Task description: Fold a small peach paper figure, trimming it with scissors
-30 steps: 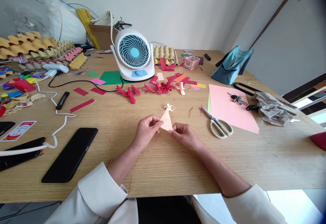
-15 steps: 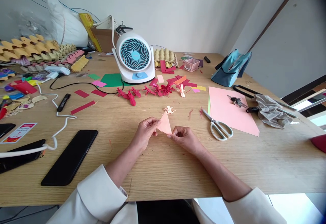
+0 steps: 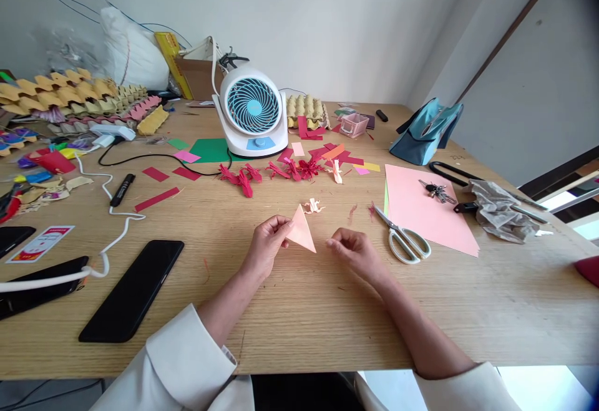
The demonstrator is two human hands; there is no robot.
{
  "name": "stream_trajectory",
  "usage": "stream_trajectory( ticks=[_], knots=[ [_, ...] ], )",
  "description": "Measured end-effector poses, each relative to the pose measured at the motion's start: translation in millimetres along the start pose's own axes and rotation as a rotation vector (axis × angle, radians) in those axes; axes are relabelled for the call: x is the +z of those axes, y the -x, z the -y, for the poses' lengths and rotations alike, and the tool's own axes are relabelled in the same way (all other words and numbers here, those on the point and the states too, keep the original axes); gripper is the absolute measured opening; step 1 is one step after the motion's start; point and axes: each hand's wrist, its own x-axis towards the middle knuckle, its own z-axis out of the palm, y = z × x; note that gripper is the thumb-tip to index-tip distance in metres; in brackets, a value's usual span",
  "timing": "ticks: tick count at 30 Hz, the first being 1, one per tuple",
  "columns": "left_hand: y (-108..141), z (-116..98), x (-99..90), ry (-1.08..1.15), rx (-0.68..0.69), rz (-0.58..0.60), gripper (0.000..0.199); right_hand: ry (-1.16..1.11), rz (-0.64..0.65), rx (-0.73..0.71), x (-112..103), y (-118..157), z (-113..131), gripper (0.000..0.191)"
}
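A pale peach piece of paper folded into a triangle [image 3: 302, 230] is pinched at its left side between the thumb and fingers of my left hand [image 3: 267, 242]. Its far tip points up and away from me. To the right of the paper, apart from it, is my right hand [image 3: 354, 250], its fingers curled in and nothing seen between them. Just beyond the triangle lies a small cut peach paper shape [image 3: 313, 206]. White-handled scissors [image 3: 403, 239] rest to the right of my right hand, blades pointing away.
Crumpled red paper pieces [image 3: 243, 180] and coloured scraps lie before a white fan [image 3: 255, 111]. Pink sheets [image 3: 421, 205] carry keys [image 3: 438, 192] at the right, near a blue bag [image 3: 427, 133]. Black phones [image 3: 133, 289], a white cable [image 3: 122, 230] and egg trays [image 3: 56, 96] occupy the left.
My right hand has let go of the triangle's lower right corner and moved a little to the right. The left hand keeps its hold. The view has shifted slightly.
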Motion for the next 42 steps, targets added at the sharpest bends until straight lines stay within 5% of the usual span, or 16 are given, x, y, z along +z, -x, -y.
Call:
stream_trajectory(
  ticks=[4,7,11,18,30,34,37,42],
  knots=[
    [-0.4,-2.3,-1.0,0.000,-0.023,-0.015,0.030,0.428,-0.419,0.011,-46.8,-0.7,-13.6,0.024],
    [0.1,-5.0,-0.9,0.010,-0.046,-0.039,0.028,0.826,-0.562,0.202,-76.2,0.5,-33.6,0.020],
    [-0.6,-6.2,-1.6,0.059,-0.056,-0.037,0.026,1.047,-0.473,0.391,-92.0,3.8,-51.8,0.028],
    [-3.3,-2.4,-4.1,0.120,-0.077,-0.036,0.030,1.045,-0.468,0.543,-104.3,9.7,-51.4,0.037],
    [-5.3,-2.7,-4.5,0.163,-0.086,-0.062,0.033,1.083,-0.348,0.586,-105.9,18.1,-42.1,0.034],
    [-5.6,-1.5,-5.9,0.176,-0.079,-0.058,0.030,0.942,-0.395,0.533,-96.9,15.2,-26.8,0.032],
    [-4.7,-1.7,-5.7,0.180,-0.093,-0.061,0.028,0.509,-0.393,0.376,-80.6,10.5,-12.5,0.033],
    [-2.1,-4.1,-3.2,0.199,-0.126,-0.057,0.028,-0.087,-0.118,0.234,-38.1,5.4,8.7,0.049]
  ],
)
